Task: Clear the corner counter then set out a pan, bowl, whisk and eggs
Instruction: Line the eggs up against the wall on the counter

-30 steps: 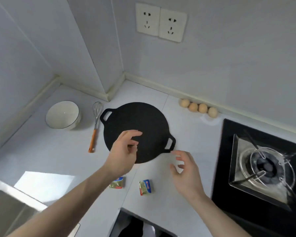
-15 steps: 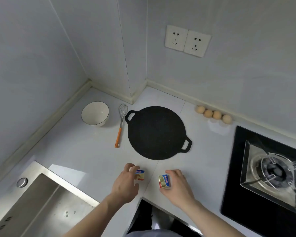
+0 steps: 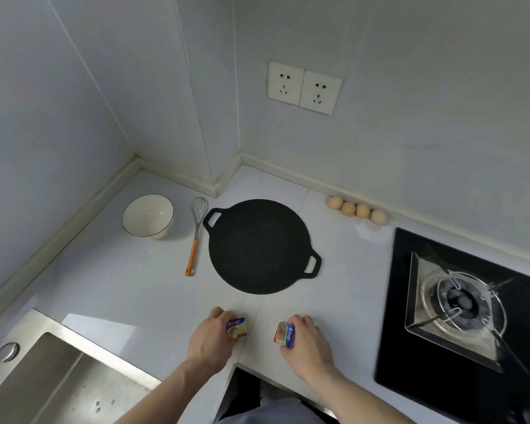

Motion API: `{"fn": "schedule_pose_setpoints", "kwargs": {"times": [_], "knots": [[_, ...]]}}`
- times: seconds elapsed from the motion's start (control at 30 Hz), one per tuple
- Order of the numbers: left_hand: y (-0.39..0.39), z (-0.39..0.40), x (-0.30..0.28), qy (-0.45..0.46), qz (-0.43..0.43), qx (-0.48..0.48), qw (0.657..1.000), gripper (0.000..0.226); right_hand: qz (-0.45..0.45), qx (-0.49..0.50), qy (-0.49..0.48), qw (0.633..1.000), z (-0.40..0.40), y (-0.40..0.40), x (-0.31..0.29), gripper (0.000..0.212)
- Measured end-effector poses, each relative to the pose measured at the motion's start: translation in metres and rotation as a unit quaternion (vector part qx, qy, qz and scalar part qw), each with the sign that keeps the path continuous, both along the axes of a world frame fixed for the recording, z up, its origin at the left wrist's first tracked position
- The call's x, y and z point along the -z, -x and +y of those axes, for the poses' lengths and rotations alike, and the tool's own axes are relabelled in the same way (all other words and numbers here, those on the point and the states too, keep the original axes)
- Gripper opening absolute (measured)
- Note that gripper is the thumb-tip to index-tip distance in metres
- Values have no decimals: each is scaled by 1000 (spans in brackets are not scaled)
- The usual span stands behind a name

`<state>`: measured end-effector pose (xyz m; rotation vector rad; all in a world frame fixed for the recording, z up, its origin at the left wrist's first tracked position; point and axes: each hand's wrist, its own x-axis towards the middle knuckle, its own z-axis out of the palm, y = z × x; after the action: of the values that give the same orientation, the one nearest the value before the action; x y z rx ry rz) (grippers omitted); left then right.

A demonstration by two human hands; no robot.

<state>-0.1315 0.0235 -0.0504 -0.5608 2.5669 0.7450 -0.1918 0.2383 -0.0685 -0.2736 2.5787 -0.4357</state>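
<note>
Both hands have dropped from over the pan [image 3: 259,246] to its near side: my left hand [image 3: 210,339] grips one small packet [image 3: 237,328], my right hand [image 3: 306,341] another packet [image 3: 284,333]. Whisk [image 3: 196,231] and bowl [image 3: 148,216] lie left of the pan, eggs [image 3: 356,209] behind it to the right.

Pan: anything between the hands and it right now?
Nothing on the counter lies between them. The pan sits flat beyond a bare strip of counter. But both hands are occupied: the left hand grips one small packet and the right hand grips another packet.
</note>
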Motion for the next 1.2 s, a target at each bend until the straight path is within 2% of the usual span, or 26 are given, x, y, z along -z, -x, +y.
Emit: {"fn": "schedule_pose_setpoints", "kwargs": {"times": [0.23,0.37,0.53,0.63,0.73,0.83,0.93,1.07,1.13,1.2], "knots": [[45,24,-12,-25,40,21,999,46,1,56,65,996,45,29,-12,33],[95,46,-26,-34,75,74,994,41,9,99,83,992,77,70,-24,33],[169,85,-41,-7,95,142,985,27,36,85,35,995,107,129,-37,35],[203,109,-39,7,89,180,980,30,50,74,9,996,114,159,-41,30],[226,134,-28,36,64,225,972,35,42,51,-32,997,120,179,-34,40],[243,155,-12,68,48,264,961,37,28,29,-65,997,122,189,-27,50],[253,162,-7,78,41,259,962,45,28,32,-74,996,122,193,-25,56],[245,165,2,58,51,260,963,48,22,71,-16,997,129,183,-24,58],[227,166,7,62,77,302,948,46,30,71,-9,997,133,171,-22,63],[206,166,13,79,106,339,931,55,49,53,-27,997,135,156,-18,69]]}}
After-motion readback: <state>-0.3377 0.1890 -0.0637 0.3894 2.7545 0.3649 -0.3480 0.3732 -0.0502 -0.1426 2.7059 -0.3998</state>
